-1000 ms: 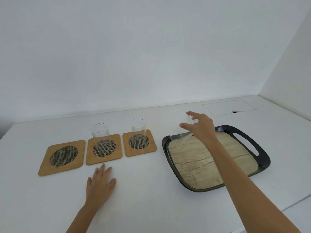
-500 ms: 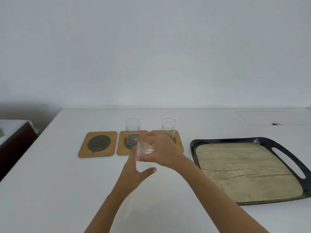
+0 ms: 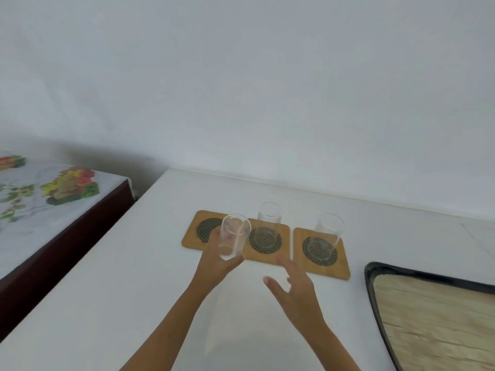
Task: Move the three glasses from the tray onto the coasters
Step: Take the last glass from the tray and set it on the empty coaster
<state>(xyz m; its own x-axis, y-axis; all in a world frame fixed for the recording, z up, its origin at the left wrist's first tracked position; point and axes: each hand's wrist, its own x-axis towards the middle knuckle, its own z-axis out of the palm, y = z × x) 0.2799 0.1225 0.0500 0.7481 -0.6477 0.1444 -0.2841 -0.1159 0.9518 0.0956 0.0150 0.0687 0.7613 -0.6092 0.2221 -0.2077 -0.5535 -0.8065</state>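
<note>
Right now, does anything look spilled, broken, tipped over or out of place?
Nothing stands out. Two glasses stand upright on their coasters, the left hand holds the third glass near the empty coaster, and the tray shows no spill.

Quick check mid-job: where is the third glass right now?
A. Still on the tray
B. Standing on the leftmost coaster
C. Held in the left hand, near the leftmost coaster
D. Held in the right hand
C. The left hand grips the third glass just in front of the leftmost coaster, not set down; the right hand is open and empty, and the part of the tray in view holds no glass.
</note>
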